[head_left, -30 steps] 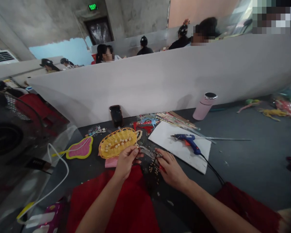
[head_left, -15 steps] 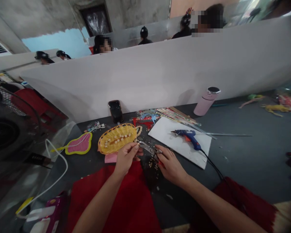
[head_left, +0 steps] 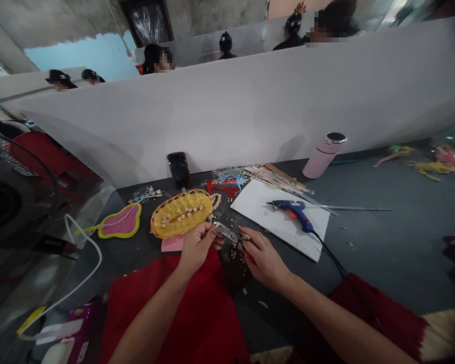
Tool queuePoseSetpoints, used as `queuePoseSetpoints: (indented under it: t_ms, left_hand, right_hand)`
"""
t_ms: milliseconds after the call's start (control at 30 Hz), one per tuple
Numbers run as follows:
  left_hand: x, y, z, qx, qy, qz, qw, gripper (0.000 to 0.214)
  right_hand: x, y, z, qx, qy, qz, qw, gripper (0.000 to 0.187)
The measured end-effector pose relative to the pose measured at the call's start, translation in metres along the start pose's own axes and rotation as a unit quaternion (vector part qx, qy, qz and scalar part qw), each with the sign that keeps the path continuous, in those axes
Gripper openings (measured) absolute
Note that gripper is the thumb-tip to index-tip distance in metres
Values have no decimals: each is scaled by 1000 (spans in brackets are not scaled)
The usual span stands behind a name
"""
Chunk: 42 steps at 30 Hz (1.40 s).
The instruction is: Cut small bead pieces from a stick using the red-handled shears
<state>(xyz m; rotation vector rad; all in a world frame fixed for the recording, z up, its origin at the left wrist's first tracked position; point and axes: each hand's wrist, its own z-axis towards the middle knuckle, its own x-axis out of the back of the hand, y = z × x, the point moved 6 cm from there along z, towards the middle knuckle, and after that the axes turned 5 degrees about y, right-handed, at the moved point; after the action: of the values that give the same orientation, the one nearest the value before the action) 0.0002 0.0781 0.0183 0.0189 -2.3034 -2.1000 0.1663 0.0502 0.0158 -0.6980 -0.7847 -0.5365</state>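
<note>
My right hand (head_left: 263,257) is wrapped around the red handles of a pair of pliers (head_left: 227,232), whose metal jaws point left. At the tips of those jaws, my left hand (head_left: 197,246) pinches something too small to make out. Just behind my left hand lies a yellow woven basket (head_left: 163,206) with pale beads (head_left: 185,214) in it. A strand of beads (head_left: 216,201) hangs at the basket's right rim. Small pale bits (head_left: 234,254) lie scattered on the dark table below the pliers.
A blue glue gun (head_left: 296,210) rests on a white board (head_left: 250,199), its cord running right. Behind are thin sticks (head_left: 276,178), a phone (head_left: 179,169) and a pink tumbler (head_left: 320,159) against a white partition (head_left: 227,111). Red cloth (head_left: 144,293) lies in front; a fan (head_left: 7,202) stands left.
The whole view has shifted slightly, with table items appearing a little higher and further left. Both hands stay together at the pliers, whose jaws now reach closer to my left fingertips.
</note>
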Motion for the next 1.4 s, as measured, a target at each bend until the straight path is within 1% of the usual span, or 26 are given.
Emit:
queuePoseSetpoints:
  t_ms: [233, 500, 600, 700, 800, 867, 967, 1033, 1133, 1200, 1400]
  left_hand:
    - [-2, 1, -1, -2, -15, 13, 1000, 23]
    - [-2, -1, 0, -1, -18, 13, 1000, 22]
    - [-2, -4, 1, -6, -22, 15, 1000, 23]
    - [-2, -6, 1, -10, -21, 12, 1000, 24]
    - [-2, -6, 0, -10, -18, 13, 1000, 24]
    - [-2, -3, -1, -12, -18, 22, 1000, 24]
    - [-3, 3, -4, -15, -13, 43, 999, 24]
    - [-5, 7, -6, -18, -11, 60, 998, 24]
    - [-8, 11, -8, -23, -9, 77, 997, 23]
    - [-9, 12, -10, -20, -12, 82, 996, 23]
    - [-6, 14, -14, -18, -8, 92, 996, 23]
  right_hand:
    - [-1, -1, -1, 3, -13, 1, 1000, 24]
    - [-3, -1, -2, 2, -23, 3, 1000, 21]
    - [-6, 2, -4, -2, -26, 16, 1000, 19]
    - [-8, 5, -6, -2, -16, 36, 999, 17]
    - [-11, 8, -9, -5, -24, 61, 998, 15]
    - [-13, 10, -10, -13, -19, 83, 996, 20]
    - [-11, 13, -10, -28, 18, 96, 995, 43]
    - [-11, 13, -8, -39, 12, 84, 996, 56]
    - [-11, 10, -5, -50, -39, 69, 996, 58]
    - [-9, 8, -3, -57, -59, 62, 995, 56]
    - [-8, 3, -4, -65, -73, 61, 993, 54]
